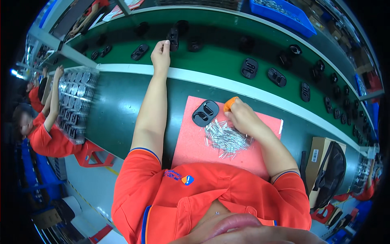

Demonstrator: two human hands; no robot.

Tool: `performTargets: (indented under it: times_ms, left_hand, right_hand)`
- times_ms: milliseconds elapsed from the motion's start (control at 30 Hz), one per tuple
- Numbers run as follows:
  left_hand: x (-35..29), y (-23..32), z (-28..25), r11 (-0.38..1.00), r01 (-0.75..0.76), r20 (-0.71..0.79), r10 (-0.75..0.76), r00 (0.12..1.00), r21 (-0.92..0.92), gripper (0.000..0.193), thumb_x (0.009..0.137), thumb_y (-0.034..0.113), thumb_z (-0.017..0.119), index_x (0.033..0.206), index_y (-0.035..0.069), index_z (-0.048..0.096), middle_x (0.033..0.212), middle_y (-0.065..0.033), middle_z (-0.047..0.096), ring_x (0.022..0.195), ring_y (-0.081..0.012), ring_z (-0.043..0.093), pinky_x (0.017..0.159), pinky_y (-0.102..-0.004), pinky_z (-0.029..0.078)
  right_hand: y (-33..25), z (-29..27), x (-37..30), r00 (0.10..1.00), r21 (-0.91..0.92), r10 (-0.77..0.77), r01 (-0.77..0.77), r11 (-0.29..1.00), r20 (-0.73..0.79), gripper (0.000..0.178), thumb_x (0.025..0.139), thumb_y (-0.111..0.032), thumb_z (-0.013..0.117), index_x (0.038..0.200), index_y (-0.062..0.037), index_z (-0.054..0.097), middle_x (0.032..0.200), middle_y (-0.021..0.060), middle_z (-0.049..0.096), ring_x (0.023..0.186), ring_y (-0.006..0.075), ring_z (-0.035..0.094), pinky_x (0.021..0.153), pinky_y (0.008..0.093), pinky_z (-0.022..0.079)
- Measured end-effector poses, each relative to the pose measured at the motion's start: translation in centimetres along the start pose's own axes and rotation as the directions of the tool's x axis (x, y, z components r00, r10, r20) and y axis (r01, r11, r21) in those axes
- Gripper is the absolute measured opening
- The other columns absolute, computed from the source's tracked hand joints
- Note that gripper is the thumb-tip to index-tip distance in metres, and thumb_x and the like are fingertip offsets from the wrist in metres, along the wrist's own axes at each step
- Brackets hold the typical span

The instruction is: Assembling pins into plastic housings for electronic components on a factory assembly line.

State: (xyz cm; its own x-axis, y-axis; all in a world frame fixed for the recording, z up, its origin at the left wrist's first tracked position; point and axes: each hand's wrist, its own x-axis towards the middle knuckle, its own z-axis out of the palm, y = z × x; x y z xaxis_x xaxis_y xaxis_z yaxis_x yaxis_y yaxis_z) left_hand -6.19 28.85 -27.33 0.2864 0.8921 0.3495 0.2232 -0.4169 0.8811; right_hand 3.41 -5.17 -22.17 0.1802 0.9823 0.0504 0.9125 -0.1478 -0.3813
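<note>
My left hand reaches out over the green conveyor belt, its thumb and fingers closed on the edge of a black oval plastic tray. My right hand is above the pink foam mat, fingers curled together, with an orange finger cot on one finger. Whatever its fingertips may hold is hidden or too small to see. Just below and beside that hand lies a loose pile of thin silvery metal pins. Another black oval tray with two shaped recesses rests at the mat's upper left.
A white rail separates the bench from the belt, where several black trays lie. A blue bin stands beyond it. On the right are a cardboard box and black bag. Stacked clear trays and a co-worker are left.
</note>
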Motion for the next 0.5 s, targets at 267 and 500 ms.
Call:
performTargets:
  times_ms: [267,500]
  left_hand:
    - [-9.8,9.0,6.4,0.817,0.032,0.332,0.198,0.922,-0.576,0.015,0.091,0.011,0.066,0.100,0.000,0.069,0.087,-0.0010,0.068,0.078,-0.0045,0.059,0.071,-0.0211,0.049]
    - [-12.1,10.1,7.6,0.862,-0.356,0.533,0.503,0.680,-0.360,0.016,0.086,0.010,0.068,0.101,0.004,0.071,0.093,-0.0101,0.071,0.082,-0.0201,0.068,0.072,-0.0287,0.054]
  right_hand:
    - [4.7,0.1,2.2,0.877,0.954,0.480,-0.147,0.263,0.003,0.035,0.095,-0.018,0.057,0.127,-0.0037,0.052,0.091,-0.0023,0.055,0.074,0.0061,0.049,0.071,0.0203,0.041]
    - [6.6,-1.8,1.7,0.646,0.961,0.718,0.099,0.257,-0.258,0.030,0.094,-0.014,0.060,0.121,-0.0011,0.059,0.099,0.0013,0.064,0.079,0.0060,0.053,0.077,0.0198,0.043]
